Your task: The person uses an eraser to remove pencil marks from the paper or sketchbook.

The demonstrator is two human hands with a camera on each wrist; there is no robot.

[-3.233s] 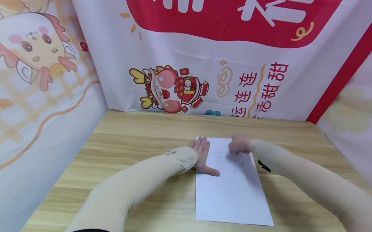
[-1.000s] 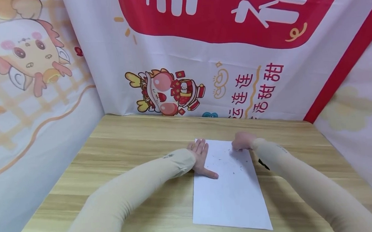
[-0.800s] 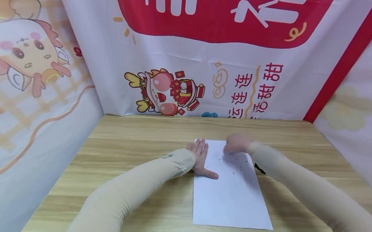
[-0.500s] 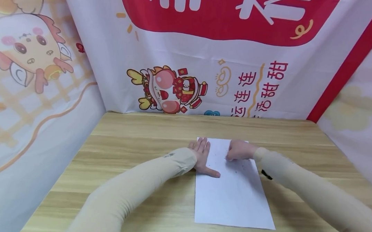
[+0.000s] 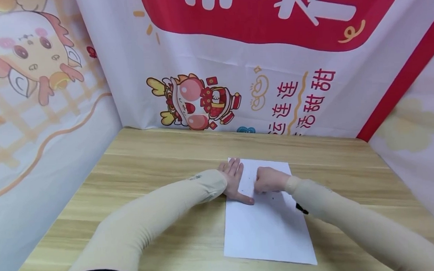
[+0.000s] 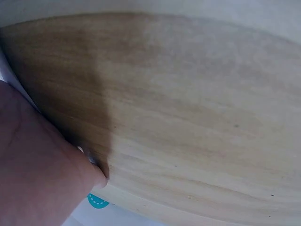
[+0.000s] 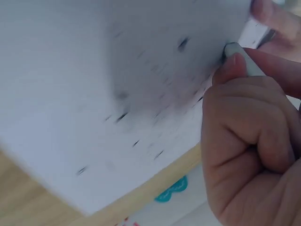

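A white sheet of paper [image 5: 266,234] lies lengthwise on the table. My left hand [image 5: 234,184] rests flat on its left edge, fingers straight and thumb spread out over the sheet. In the right wrist view, my right hand [image 7: 256,127] pinches a small white eraser [image 7: 250,62] between thumb and forefinger, its worn, greyish end against the paper. Dark eraser crumbs [image 7: 122,117] are scattered over the sheet around it. Seen from the head, the right hand covers the eraser, just right of the left thumb. The left wrist view shows only part of the left hand.
The wooden table [image 5: 178,250] ends at the back against a white and red printed cloth [image 5: 127,74]. A patterned cloth [image 5: 31,119] hangs at the left side, and another pale one [image 5: 417,135] at the right. Tiny specks dot the wood in the left wrist view.
My right hand, with the eraser, has moved back and forth over the upper sheet and is now further left and nearer me. The left hand stays in place on the paper.
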